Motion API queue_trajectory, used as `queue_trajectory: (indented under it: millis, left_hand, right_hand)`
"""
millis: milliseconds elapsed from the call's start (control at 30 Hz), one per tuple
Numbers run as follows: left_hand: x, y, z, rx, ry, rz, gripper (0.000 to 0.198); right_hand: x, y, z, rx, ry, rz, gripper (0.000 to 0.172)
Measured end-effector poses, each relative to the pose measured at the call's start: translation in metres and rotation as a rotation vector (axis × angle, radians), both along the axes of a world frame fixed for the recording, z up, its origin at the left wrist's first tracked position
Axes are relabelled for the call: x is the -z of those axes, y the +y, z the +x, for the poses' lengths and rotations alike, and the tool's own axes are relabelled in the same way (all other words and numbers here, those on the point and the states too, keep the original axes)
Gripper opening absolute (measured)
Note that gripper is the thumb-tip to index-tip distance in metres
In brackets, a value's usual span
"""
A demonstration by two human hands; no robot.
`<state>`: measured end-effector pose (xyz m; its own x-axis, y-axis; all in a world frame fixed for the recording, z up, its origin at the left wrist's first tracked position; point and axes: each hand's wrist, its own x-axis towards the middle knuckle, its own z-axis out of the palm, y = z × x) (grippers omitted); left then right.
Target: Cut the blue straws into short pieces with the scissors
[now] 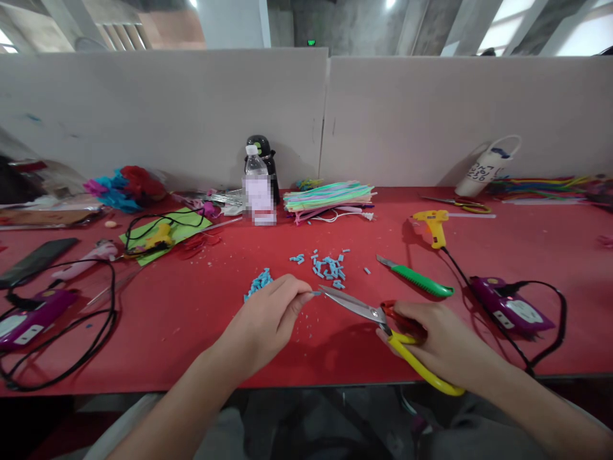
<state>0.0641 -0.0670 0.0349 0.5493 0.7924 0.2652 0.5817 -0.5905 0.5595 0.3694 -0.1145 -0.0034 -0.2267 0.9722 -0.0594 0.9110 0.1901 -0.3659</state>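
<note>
My right hand (438, 338) grips scissors (383, 319) with red and yellow handles, the closed blades pointing left. My left hand (272, 316) is pinched shut on a short blue piece at the blade tips; the rest of the bundle of blue pieces (258, 283) pokes out behind the fingers. Several cut blue bits (328, 265) lie scattered on the red table (191, 319) just beyond both hands.
A green utility knife (416, 278), a yellow glue gun (433, 225) with cord to a purple power strip (507, 310), a stack of pastel straws (328, 197), a water bottle (257, 185), another glue gun (160, 237), a left power strip (29, 313), paper flowers (124, 186).
</note>
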Motion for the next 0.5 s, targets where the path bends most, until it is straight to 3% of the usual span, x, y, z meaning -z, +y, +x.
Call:
queue_trajectory:
  millis: [500]
  left_hand:
    - [0.0013, 0.0011, 0.0, 0.016, 0.013, 0.035, 0.013]
  right_hand:
    - [-0.0022, 0.0, -0.0017, 0.0, -0.025, -0.031, 0.028]
